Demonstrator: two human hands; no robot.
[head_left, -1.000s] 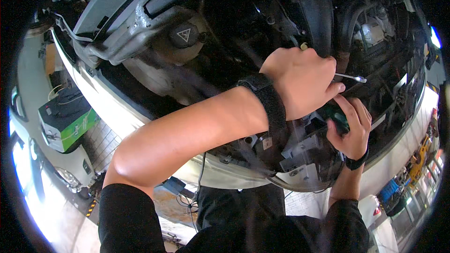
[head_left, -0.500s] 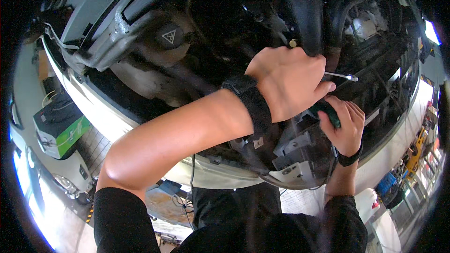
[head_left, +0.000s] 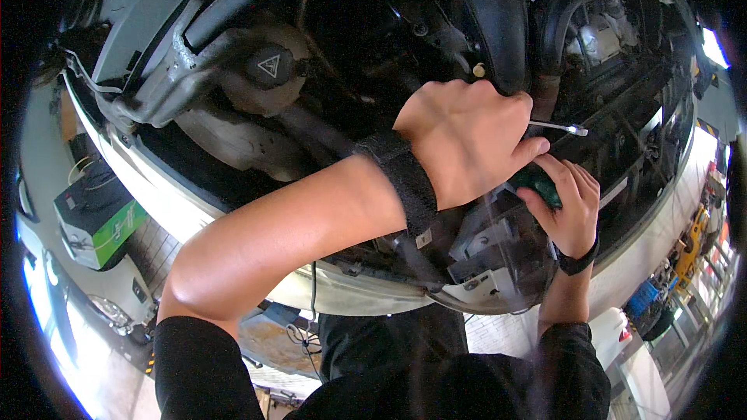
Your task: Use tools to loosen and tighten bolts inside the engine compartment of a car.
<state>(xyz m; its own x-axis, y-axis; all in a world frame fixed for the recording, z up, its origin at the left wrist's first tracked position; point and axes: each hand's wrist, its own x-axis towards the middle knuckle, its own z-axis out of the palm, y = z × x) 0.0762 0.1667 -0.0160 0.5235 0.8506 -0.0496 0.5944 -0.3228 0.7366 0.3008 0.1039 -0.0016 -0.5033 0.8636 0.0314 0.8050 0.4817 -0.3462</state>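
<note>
My left hand (head_left: 467,136) reaches across the engine bay, fingers curled into a fist with the knuckles up. Out of its right side sticks the slim silver shaft of a wrench (head_left: 564,128); the other end is hidden under the hand. Just to the right and nearer, my right hand (head_left: 572,214) curves around a dark green, rounded object (head_left: 539,185), whose kind I cannot make out. The left thumb tip is close to the right fingers. A black band (head_left: 401,179) wraps the left wrist, another (head_left: 577,258) the right.
Around my hands lie a black reservoir cap with a warning triangle (head_left: 268,67), a thick black hose (head_left: 492,15) and a yellow-topped part (head_left: 478,70). The car's pale front edge (head_left: 366,289) runs before my body. At the left stands a green-and-black box (head_left: 101,214).
The view has shifted slightly, so the engine bay and both hands appear a little further left. Right fingers have moved slightly over the green object, and both hands keep their holds.
</note>
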